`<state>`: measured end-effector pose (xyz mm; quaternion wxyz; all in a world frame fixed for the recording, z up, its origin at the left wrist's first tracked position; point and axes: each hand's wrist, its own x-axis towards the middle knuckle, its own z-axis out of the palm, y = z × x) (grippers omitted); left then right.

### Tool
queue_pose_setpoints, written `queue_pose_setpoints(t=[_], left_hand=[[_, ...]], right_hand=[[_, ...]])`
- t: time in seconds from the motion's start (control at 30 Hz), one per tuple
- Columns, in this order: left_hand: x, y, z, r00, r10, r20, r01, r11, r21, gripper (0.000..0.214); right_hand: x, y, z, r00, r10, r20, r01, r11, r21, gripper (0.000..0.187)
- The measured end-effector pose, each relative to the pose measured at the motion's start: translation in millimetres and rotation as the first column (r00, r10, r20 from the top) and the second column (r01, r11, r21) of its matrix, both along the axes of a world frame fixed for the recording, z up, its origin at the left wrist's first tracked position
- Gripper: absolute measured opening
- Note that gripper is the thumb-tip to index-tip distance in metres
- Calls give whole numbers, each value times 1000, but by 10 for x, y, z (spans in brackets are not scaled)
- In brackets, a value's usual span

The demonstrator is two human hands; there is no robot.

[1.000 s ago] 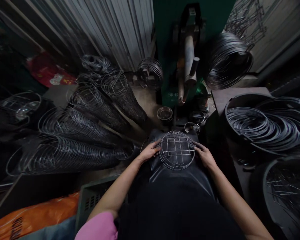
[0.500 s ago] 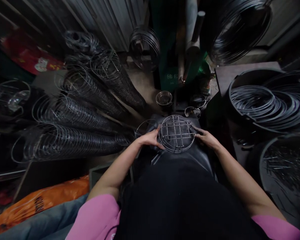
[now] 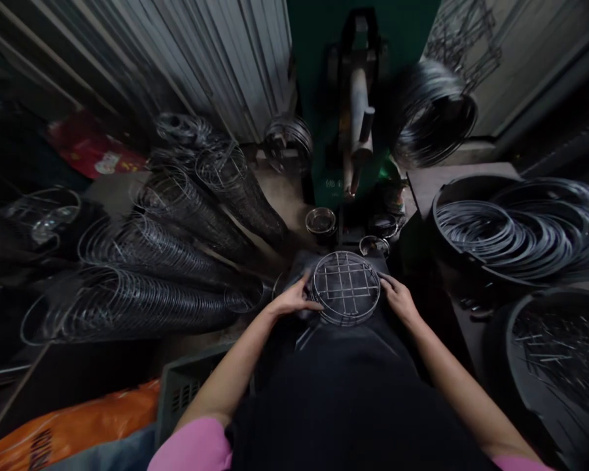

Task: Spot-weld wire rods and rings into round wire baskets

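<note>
A round wire rack (image 3: 347, 286), a ring with crossed wires inside it, lies in front of me over a dark surface (image 3: 319, 337). More rings show just under its edge. My left hand (image 3: 292, 299) grips the rack's left side, its thumb along the near left rim and its fingers beyond the edge, partly blurred. At the right rim, my right hand (image 3: 398, 296) has its thumb and fingers closed on the edge. Part of a loose wire ring (image 3: 276, 282) shows beside my left hand.
Stacked wire rings (image 3: 152, 304) lean in long rows on the left. To the right stand a tub of wire hoops (image 3: 491, 226) and a tub of short wire pieces (image 3: 517, 366). A green machine (image 3: 319, 157) rises ahead, its rod (image 3: 358, 137) above small bowls (image 3: 321, 222).
The view has tilted upward, so everything sits lower in the picture. Both hands stay at the rack's sides. The grid and its top ring look more closely lined up.
</note>
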<state>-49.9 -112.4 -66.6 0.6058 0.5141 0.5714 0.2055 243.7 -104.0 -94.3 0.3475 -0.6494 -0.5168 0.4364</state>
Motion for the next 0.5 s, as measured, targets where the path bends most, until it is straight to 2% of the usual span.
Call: queue_pose_setpoints(t=[0.07,0.13,0.2,0.33,0.5], left_hand=[[-55,40,-3,978,133,160,-122,990,-77,95],[-27,88,-10,957,210,199,-197,977,-82,79],[57,129,-18,961,205,188,-203,979,-26,65],[175,137,-11,979,147,140,-168,974,150,48],[148,115,11,994,109,4,-108,974,200,42]], right_hand=[[-8,-4,22,999,-42,-7,43,999,25,39],[-28,2,59,1000,-19,-22,20,999,29,42],[-56,7,117,1000,6,-14,-5,998,66,41],[-108,-8,235,997,-9,83,-11,971,240,40],[-110,11,210,996,39,77,-54,978,200,34]])
